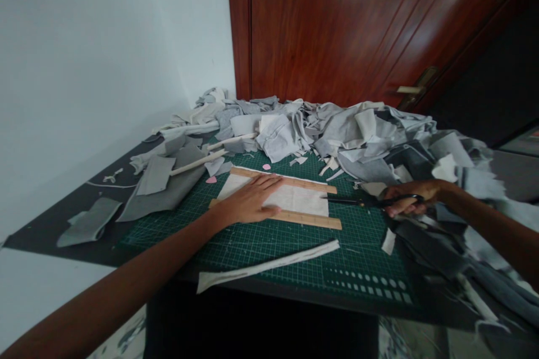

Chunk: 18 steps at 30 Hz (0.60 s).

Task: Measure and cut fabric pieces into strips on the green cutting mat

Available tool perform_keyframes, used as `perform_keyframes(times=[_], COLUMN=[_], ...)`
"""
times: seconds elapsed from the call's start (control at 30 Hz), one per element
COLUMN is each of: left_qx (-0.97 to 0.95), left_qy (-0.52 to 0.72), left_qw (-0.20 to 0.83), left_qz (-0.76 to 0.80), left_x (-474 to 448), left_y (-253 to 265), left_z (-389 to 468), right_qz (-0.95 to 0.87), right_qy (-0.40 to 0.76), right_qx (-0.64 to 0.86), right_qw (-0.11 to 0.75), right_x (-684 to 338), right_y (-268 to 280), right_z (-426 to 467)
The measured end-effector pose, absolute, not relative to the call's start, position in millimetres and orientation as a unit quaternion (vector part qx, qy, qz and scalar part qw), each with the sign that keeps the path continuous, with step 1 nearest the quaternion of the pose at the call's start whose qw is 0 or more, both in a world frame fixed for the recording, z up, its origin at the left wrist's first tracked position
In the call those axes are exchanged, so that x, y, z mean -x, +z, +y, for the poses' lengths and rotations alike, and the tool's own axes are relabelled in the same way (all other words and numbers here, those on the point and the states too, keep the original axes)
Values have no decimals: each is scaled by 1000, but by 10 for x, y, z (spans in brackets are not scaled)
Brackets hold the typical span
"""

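A pale rectangle of cloth [301,199] lies on the green cutting mat [269,244]. One wooden ruler [309,184] runs along its far side, another wooden ruler [309,219] along its near side. My left hand [252,197] rests flat over the cloth, fingers stretched towards the far ruler. At the right, my right hand [406,199] is closed round the handles of black scissors [370,201]. The scissors point left, with their tips at the cloth's right edge; whether the blades have cloth between them is too small to tell.
Grey and white fabric scraps [280,134] are heaped along the back and right of the table. A long cloth strip [269,265] lies near the front edge. Two pink pieces of chalk [211,179] sit beyond the cloth. A wooden door [337,28] stands behind.
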<state>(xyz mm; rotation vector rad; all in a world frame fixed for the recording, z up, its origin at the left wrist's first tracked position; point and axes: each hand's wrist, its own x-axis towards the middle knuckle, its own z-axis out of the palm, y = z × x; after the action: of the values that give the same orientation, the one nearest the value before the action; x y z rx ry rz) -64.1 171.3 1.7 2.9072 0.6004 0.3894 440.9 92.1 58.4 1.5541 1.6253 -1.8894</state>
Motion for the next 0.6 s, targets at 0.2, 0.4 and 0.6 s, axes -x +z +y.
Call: perform_keyframes(times=[0.2,0.4,0.6], left_qx=[-969,-969,-968], left_qy=[121,124,123], left_qw=[83,84,91], left_qz=[196,195,199], left_x=[636,637,630], left_y=[32,45,69], left_z=[1715,1703,1688], right_qz=[534,481,483], right_qy=[-647,-725,-738], right_qx=[-532,-482,-461], right_qw=[116,103,99], right_x=[-4398,-4399,-4344], right_y=[563,552,632], right_z=[905,882,877])
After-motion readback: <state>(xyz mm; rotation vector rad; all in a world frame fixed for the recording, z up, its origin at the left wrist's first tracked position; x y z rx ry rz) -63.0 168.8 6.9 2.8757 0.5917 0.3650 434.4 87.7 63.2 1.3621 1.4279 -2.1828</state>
